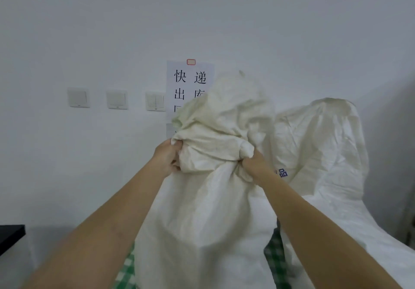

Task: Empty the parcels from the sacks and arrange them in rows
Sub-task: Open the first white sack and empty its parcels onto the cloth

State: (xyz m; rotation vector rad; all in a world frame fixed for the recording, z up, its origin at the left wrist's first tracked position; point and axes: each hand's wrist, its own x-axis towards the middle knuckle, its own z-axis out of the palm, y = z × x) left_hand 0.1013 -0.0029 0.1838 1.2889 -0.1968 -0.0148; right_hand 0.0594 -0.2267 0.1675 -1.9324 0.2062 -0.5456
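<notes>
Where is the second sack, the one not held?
In the head view, the second sack stands right of the held sack, behind the right hand, against the wall.

Off-white sack (202, 199); white sack (325, 154), blue print; green-white checked cloth (275, 255); white wall (112, 30).

- A green-and-white checked cloth (277, 257) covers the supporting surface; what lies beneath cannot be told.
- Two white woven sacks stand on it: the near sack (202, 210) and the far sack (325, 145).

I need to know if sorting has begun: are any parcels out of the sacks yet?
No: both hands, left hand and right hand, grip the sack, and no parcel shows.
</notes>
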